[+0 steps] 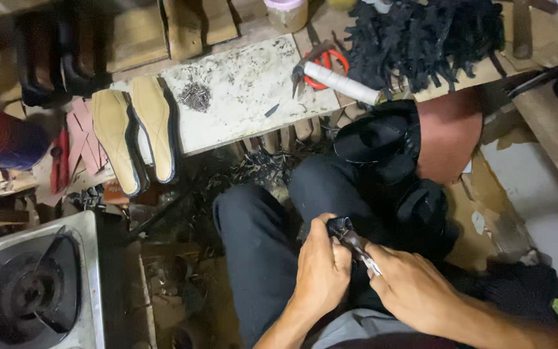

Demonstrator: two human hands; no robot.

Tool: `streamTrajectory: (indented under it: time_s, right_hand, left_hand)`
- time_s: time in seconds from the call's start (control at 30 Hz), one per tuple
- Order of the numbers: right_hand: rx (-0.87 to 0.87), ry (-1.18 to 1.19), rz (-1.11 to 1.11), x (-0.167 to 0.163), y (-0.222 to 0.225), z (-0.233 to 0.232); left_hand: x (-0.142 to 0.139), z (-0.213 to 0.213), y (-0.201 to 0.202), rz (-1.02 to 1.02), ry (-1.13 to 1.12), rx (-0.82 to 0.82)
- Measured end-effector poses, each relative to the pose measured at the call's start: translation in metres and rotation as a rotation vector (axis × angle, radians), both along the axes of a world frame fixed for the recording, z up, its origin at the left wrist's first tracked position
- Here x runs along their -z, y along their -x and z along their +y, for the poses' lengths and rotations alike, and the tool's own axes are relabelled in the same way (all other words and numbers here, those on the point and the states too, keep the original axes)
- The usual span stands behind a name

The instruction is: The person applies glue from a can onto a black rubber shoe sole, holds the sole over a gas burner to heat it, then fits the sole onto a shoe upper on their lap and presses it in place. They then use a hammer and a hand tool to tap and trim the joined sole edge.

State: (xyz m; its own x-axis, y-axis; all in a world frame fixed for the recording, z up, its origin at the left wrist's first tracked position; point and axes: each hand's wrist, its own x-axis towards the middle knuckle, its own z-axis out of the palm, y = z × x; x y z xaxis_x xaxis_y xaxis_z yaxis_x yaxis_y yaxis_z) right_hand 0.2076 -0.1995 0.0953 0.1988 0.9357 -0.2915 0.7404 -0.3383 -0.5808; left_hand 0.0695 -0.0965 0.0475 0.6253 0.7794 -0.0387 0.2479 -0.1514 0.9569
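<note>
My left hand (321, 265) is closed around a small dark piece of shoe material (338, 226) over my lap. My right hand (411, 287) grips a metal plier-like tool (360, 249) whose tip meets that dark piece. Both hands rest above my dark trousers (259, 245). A black shoe on a last (382, 145) lies on my right thigh, just beyond the hands.
Two tan insoles (138, 132) lie at the edge of a white scuffed slab (247, 90) with a pile of small nails (195, 95). Red-handled pincers (321, 64) and a white roll (349, 84) sit beside black scraps (421, 39). A gas stove (30, 291) stands lower left.
</note>
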Motion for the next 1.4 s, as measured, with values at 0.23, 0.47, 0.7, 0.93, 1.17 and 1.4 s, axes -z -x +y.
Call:
streamTrajectory:
  time_s: [0.23, 0.47, 0.7, 0.93, 1.17, 1.4]
  right_hand:
    - [0.074, 0.059, -0.064, 0.000, 0.008, -0.005]
    - [0.121, -0.117, -0.241, 0.040, 0.026, -0.009]
    - [-0.022, -0.177, -0.242, 0.048, 0.031, -0.008]
    - [-0.108, -0.014, -0.228, 0.032, 0.040, 0.002]
    - [-0.104, 0.101, 0.031, 0.002, 0.020, 0.010]
    - [-0.264, 0.308, 0.314, -0.032, -0.024, 0.033]
  left_hand:
    - [0.000, -0.002, 0.002, -0.079, -0.088, 0.017]
    - [-0.008, 0.032, 0.027, -0.106, 0.142, 0.266]
    - [-0.030, 0.040, 0.041, 0.035, 0.157, 0.231]
    - [-0.044, 0.045, 0.047, 0.194, 0.214, 0.185]
    - [-0.038, 0.032, 0.042, 0.112, 0.247, 0.023]
    - [-0.028, 0.000, 0.029, 0.075, -0.003, 0.045]
